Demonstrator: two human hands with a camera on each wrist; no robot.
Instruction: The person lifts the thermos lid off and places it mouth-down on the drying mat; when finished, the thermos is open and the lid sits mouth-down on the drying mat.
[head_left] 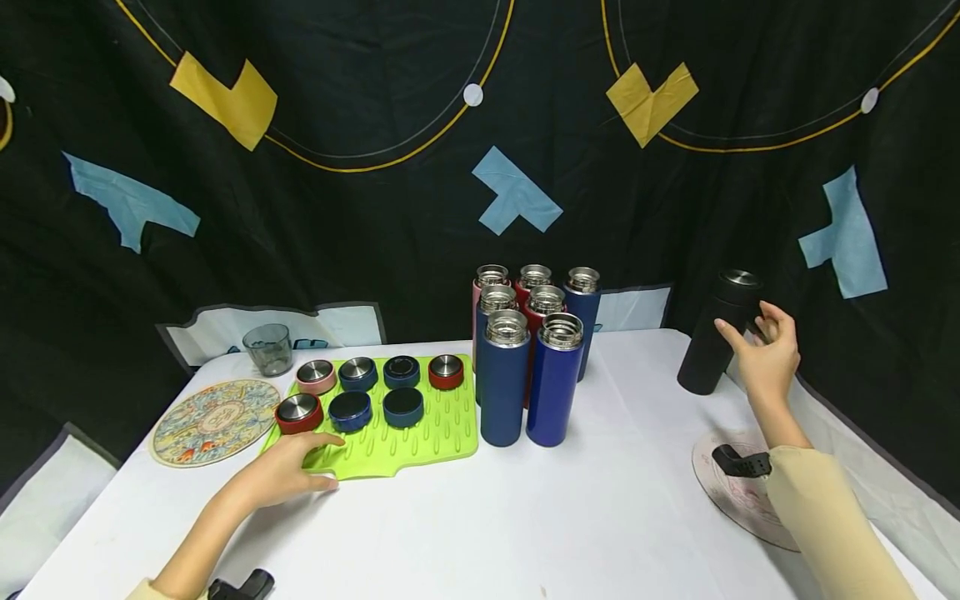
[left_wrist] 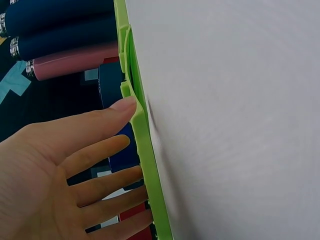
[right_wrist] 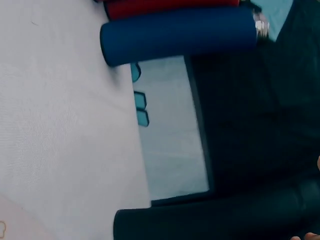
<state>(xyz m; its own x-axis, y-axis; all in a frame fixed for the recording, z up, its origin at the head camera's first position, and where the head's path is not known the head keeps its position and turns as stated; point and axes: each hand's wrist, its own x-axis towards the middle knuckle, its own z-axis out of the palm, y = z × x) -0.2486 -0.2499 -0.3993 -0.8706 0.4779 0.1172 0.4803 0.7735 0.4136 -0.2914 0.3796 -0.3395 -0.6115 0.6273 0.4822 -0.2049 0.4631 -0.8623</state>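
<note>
My left hand point(head_left: 288, 471) is at the front left corner of the light green ridged mat point(head_left: 442, 446), fingers spread and nothing held. In the left wrist view its thumb point(left_wrist: 122, 112) overlaps the mat's edge; I cannot tell if it touches. Several flask lids stand on the mat, a red lid point(head_left: 298, 412) nearest this hand. My right hand point(head_left: 768, 358) is beside a tall black flask point(head_left: 705, 350) with its lid on, at the table's right. Thumb and fingers curve loosely apart around its upper part; contact is unclear. In the right wrist view only fingertips point(right_wrist: 311, 236) show.
Several lidless flasks, including a blue flask point(head_left: 553, 392), stand grouped mid-table, right of the mat. A glass cup point(head_left: 268, 350) and a patterned round placemat point(head_left: 217, 422) are at the left. Another round mat point(head_left: 720, 479) lies under the right forearm. A black curtain point(head_left: 375, 233) hangs behind.
</note>
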